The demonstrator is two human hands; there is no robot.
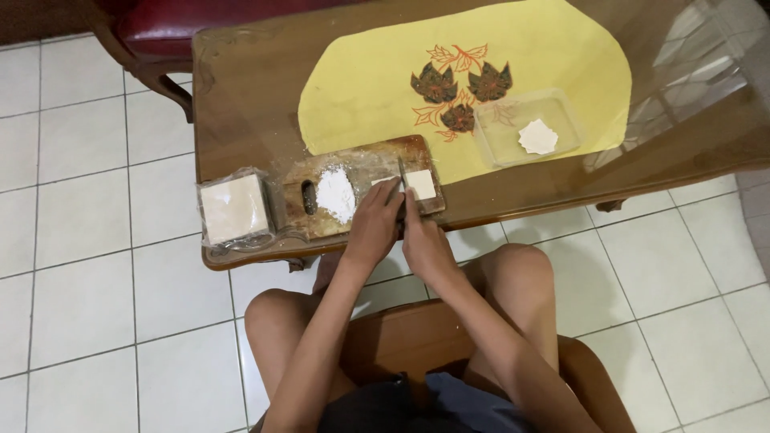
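Note:
A wooden cutting board [361, 164] lies on the table with a heap of white flour [335, 194] and a pale square dough sheet [420, 184] on it. My left hand [373, 228] presses its fingertips on the dough sheet's left part. My right hand [425, 244] grips a knife [402, 175] whose blade stands on the sheet beside the left fingers.
A plastic-wrapped stack of square wrappers [234, 210] sits left of the board. A clear tray [527, 127] holding a folded white piece [537, 136] rests on a yellow placemat [497, 56]. The wooden table [241, 96] edge is near my knees; a red-cushioned chair [152, 32] stands behind; tiled floor.

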